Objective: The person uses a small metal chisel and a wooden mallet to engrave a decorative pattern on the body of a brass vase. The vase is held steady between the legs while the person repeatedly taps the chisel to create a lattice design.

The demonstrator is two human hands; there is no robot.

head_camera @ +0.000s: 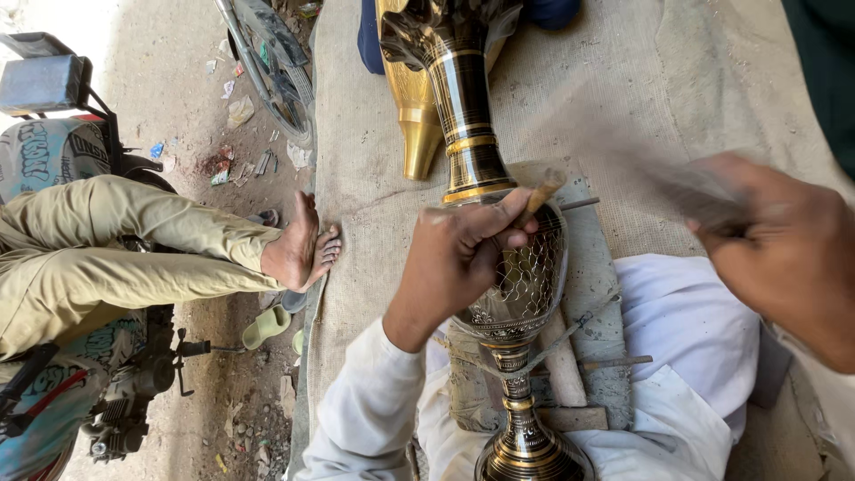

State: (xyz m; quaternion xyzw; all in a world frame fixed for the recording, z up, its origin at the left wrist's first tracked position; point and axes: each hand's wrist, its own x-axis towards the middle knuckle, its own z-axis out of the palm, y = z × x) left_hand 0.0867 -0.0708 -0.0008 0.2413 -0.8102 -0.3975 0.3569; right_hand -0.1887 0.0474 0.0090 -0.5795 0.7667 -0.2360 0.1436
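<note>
A tall black-and-brass vase (503, 267) lies along the lap, its belly already cut with a net-like pattern near the middle – the dark neck farther off looks plain. The left hand (463, 254) is closed round a small chisel (541, 194) set against it; the right hand (784, 240), blurred, grips a hammer-like tool (686, 187). Beneath – coarse sacking (374, 134); left, dusty littered ground and another person's bare feet (303, 245)

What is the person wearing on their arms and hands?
Both hands are bare: no gloves, rings or watch show. The left hand comes out of a long, loose white sleeve that ends at the wrist. The right hand is motion-blurred; its sleeve is hardly visible.
</note>
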